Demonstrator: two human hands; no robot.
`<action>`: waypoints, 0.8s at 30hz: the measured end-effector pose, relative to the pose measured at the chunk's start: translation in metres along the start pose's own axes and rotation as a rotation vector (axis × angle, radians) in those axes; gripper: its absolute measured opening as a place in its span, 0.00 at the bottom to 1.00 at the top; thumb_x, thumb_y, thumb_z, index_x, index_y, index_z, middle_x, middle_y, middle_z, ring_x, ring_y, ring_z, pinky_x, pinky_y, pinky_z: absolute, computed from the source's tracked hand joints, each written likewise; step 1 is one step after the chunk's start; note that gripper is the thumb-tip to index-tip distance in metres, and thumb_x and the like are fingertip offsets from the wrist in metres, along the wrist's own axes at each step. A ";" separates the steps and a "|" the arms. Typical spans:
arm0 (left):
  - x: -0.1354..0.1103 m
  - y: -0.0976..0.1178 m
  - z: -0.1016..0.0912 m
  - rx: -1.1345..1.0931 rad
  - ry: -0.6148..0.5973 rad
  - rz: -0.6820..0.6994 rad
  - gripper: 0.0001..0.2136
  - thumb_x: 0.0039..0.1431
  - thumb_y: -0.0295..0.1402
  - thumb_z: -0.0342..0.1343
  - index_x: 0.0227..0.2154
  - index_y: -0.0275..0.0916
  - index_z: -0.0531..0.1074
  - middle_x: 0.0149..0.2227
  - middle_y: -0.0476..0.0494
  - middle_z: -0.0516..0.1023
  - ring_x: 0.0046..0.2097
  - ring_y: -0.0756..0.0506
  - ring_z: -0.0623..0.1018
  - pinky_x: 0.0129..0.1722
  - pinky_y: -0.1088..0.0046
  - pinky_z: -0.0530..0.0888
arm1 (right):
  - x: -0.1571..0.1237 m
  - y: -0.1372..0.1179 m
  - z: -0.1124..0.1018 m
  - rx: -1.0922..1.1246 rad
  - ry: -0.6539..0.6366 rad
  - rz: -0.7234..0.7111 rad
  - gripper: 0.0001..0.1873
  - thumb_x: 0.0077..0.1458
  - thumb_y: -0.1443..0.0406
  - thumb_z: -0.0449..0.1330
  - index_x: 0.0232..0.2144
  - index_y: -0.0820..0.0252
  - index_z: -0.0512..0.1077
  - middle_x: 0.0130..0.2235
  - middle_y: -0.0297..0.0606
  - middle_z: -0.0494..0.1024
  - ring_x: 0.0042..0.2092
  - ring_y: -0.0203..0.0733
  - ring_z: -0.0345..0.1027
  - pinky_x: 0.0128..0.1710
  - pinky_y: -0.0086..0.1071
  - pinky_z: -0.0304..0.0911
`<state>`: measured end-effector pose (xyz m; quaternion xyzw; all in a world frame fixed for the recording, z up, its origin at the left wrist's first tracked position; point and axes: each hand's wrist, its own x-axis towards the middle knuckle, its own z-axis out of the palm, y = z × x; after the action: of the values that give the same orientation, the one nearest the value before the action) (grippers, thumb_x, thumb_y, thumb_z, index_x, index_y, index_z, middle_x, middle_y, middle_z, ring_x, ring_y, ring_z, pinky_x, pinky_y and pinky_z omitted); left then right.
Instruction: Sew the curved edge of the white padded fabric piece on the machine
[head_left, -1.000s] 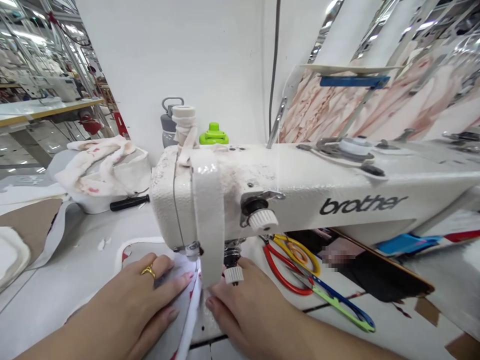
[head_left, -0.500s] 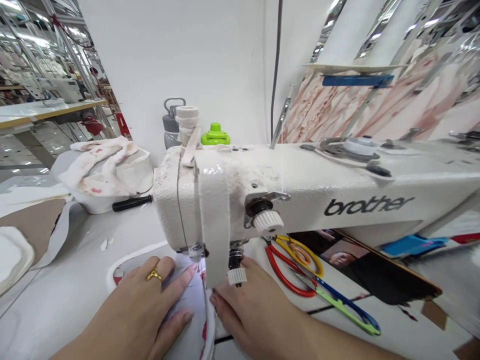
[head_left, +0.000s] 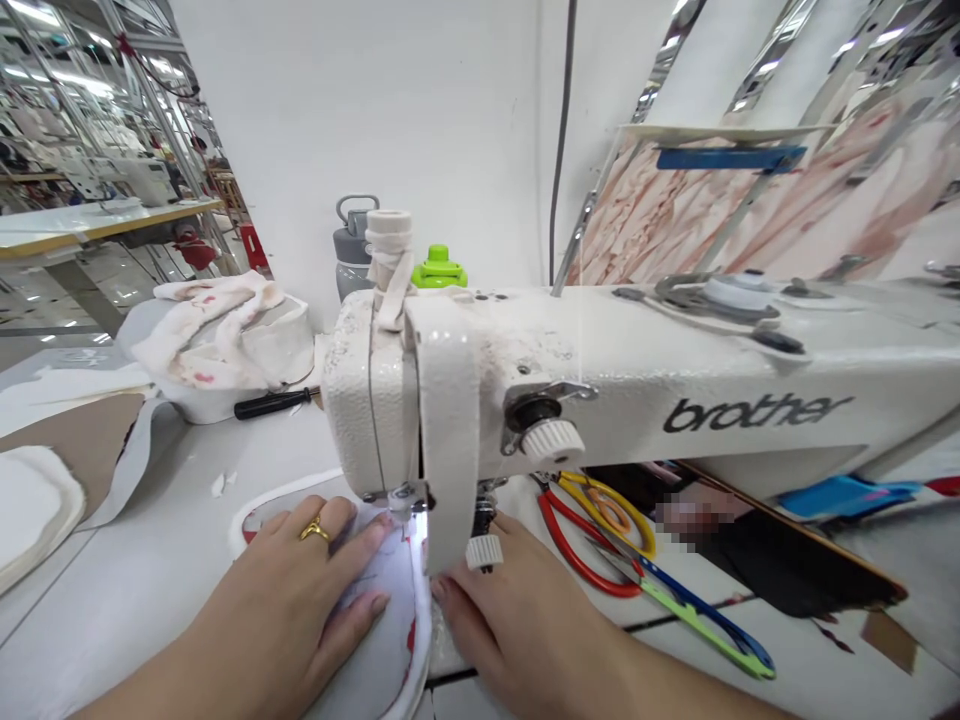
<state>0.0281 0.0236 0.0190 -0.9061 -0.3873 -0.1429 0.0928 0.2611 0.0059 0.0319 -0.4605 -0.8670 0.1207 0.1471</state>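
Note:
A white Brother sewing machine [head_left: 600,380] fills the middle of the view, with a white binding tape [head_left: 450,430] hanging down over its head. My left hand [head_left: 300,600], with a gold ring, lies flat with fingers stretched on a white printed fabric piece [head_left: 390,600] just left of the needle. My right hand [head_left: 517,620] rests on the machine bed to the right of the needle, fingers extended toward the fabric's white bound edge. The needle area is lit and partly hidden by the tape.
Red and yellow scissors [head_left: 592,540] and a blue-green tool [head_left: 705,620] lie right of my right hand. A tub of fabric pieces [head_left: 225,340], a black-handled tool [head_left: 274,402], a grey bottle [head_left: 352,250] and a green-lidded one [head_left: 439,270] stand behind. Cardboard [head_left: 75,440] lies left.
The view has shifted so the machine sits further right. The fabric has turned under my hands, and the needle light now shines on it.

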 end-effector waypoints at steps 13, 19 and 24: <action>-0.007 -0.010 -0.005 -0.106 -0.064 -0.083 0.18 0.64 0.42 0.47 0.54 0.45 0.70 0.42 0.40 0.74 0.44 0.37 0.73 0.43 0.57 0.71 | -0.005 -0.002 -0.001 -0.006 -0.013 -0.088 0.12 0.63 0.67 0.52 0.38 0.59 0.76 0.37 0.42 0.76 0.40 0.49 0.67 0.39 0.41 0.63; -0.025 -0.008 -0.017 0.075 -0.018 0.200 0.39 0.51 0.55 0.58 0.63 0.39 0.62 0.57 0.35 0.74 0.51 0.34 0.77 0.44 0.60 0.76 | -0.002 -0.007 0.005 -0.087 -0.042 -0.263 0.08 0.61 0.67 0.56 0.37 0.60 0.75 0.37 0.40 0.75 0.34 0.44 0.62 0.34 0.36 0.58; -0.069 0.007 -0.009 0.211 0.062 0.217 0.34 0.55 0.50 0.52 0.62 0.39 0.63 0.56 0.40 0.76 0.51 0.38 0.78 0.45 0.66 0.78 | -0.007 -0.011 0.027 -0.145 0.000 -0.512 0.10 0.58 0.57 0.63 0.32 0.58 0.74 0.31 0.35 0.72 0.32 0.42 0.61 0.29 0.35 0.56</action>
<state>-0.0139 -0.0308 0.0038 -0.9229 -0.2971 -0.1185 0.2142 0.2462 -0.0080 0.0098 -0.2355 -0.9617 0.0173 0.1394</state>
